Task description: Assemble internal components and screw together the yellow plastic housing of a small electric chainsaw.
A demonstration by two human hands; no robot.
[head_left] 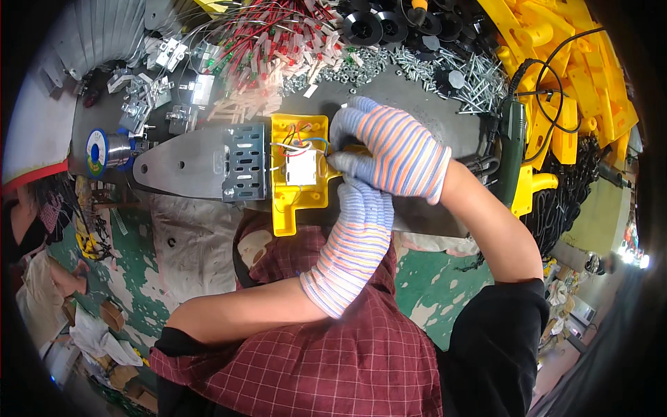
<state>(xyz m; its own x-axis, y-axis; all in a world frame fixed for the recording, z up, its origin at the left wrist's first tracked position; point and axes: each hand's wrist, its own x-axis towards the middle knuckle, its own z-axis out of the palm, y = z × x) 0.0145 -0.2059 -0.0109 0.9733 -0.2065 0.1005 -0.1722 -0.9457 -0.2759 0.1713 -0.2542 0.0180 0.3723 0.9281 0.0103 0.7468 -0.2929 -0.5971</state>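
A yellow plastic housing (283,208) lies open-side up on the bench, with a white block (301,168) and red, white and blue wires (299,142) inside. Its left side meets a slotted grey metal bracket (246,163) and a tapered metal plate (184,163). Striped knit gloves cover both hands. My left hand (365,215) is closed at the housing's right end, its fingertips partly hidden by the other hand. Bent over the same end, my right hand (396,146) has thumb and fingers curled together near the blue wire; whatever they pinch is hidden.
Behind lie red-wired parts (271,35), nuts (361,66), screws (479,80) and black discs (392,26). Yellow plastic parts (563,69) pile up at right beside a dark green corded tool (513,149). A solder spool (108,151) and metal brackets (146,97) stand left.
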